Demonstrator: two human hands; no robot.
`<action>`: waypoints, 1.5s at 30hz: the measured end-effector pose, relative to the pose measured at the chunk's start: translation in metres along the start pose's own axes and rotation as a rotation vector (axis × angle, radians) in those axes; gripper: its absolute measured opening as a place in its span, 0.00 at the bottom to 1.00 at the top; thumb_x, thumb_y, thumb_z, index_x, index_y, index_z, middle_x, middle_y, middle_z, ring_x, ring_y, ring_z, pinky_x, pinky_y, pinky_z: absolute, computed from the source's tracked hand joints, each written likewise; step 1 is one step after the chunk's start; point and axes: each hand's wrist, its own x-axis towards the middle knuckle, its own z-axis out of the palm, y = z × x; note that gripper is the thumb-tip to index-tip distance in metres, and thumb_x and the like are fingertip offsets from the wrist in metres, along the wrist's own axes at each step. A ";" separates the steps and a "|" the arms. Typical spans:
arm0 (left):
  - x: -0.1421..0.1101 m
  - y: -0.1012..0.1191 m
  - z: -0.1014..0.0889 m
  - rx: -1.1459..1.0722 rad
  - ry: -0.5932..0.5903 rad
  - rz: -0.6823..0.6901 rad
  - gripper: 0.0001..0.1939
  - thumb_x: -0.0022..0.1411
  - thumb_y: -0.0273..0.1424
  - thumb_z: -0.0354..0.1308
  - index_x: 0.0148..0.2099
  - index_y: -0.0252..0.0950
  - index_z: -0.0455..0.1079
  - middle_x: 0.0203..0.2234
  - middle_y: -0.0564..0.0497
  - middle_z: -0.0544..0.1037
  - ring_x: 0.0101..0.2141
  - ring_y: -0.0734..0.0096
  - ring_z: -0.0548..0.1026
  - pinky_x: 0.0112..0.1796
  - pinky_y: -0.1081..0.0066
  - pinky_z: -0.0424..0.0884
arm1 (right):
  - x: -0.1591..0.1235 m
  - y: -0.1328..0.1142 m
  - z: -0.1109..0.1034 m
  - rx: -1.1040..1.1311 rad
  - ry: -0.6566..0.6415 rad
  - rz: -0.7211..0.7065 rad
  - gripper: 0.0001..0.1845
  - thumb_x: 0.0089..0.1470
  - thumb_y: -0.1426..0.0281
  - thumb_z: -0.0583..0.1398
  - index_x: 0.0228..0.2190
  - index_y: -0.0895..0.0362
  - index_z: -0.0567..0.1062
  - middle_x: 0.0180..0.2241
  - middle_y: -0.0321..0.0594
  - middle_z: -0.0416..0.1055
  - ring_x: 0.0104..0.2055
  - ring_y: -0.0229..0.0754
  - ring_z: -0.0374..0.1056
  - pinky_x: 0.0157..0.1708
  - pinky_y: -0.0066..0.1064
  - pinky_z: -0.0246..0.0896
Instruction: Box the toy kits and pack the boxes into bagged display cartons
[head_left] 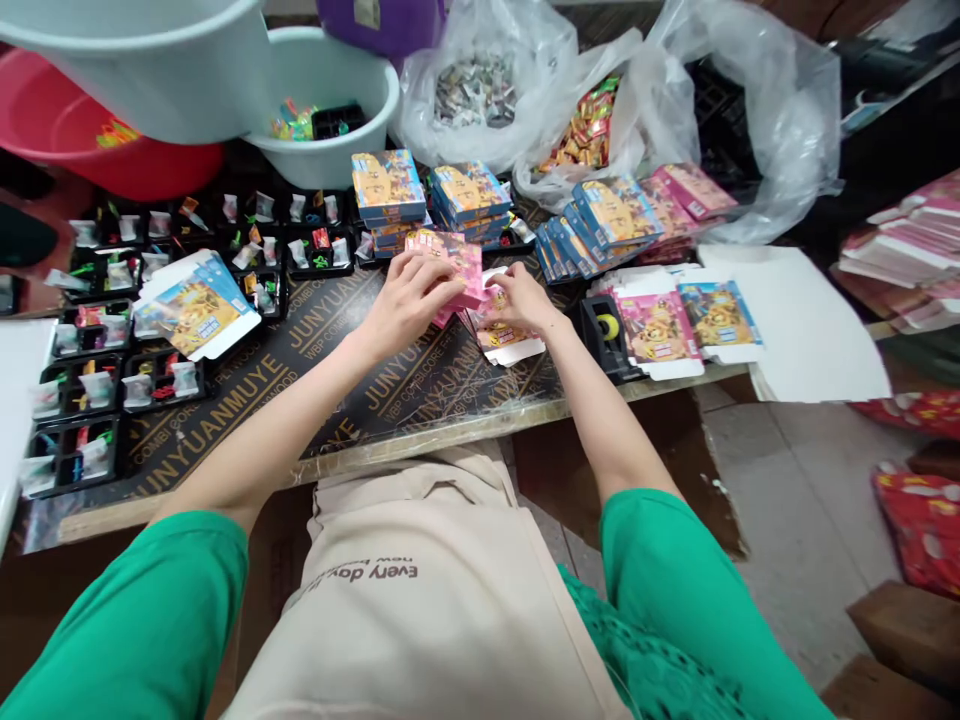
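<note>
My left hand (pixel 417 292) is closed over a small pink printed box (pixel 459 258) near the middle of the worktable. Just right of it, my right hand (pixel 523 300) has its fingers curled on a second pink carton (pixel 504 335), whose white flap points toward me. Behind my hands stand two stacks of blue boxes, the left stack (pixel 388 185) and the right stack (pixel 470 195). Part of the pink box is hidden under my left fingers.
Black trays (pixel 88 385) with small packets fill the table's left side, with blue flat cartons (pixel 199 305) lying over some. A tape dispenser (pixel 604 335) and more cartons (pixel 660 325) lie at right. Tubs (pixel 330 75) and plastic bags (pixel 487 90) line the back.
</note>
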 end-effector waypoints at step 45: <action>-0.117 0.061 -0.006 -1.218 0.713 -1.139 0.13 0.48 0.41 0.69 0.29 0.36 0.76 0.25 0.55 0.79 0.32 0.66 0.78 0.35 0.70 0.75 | -0.107 -0.171 0.082 1.276 0.258 0.157 0.27 0.59 0.44 0.55 0.36 0.53 0.80 0.37 0.40 0.79 0.45 0.47 0.74 0.48 0.37 0.68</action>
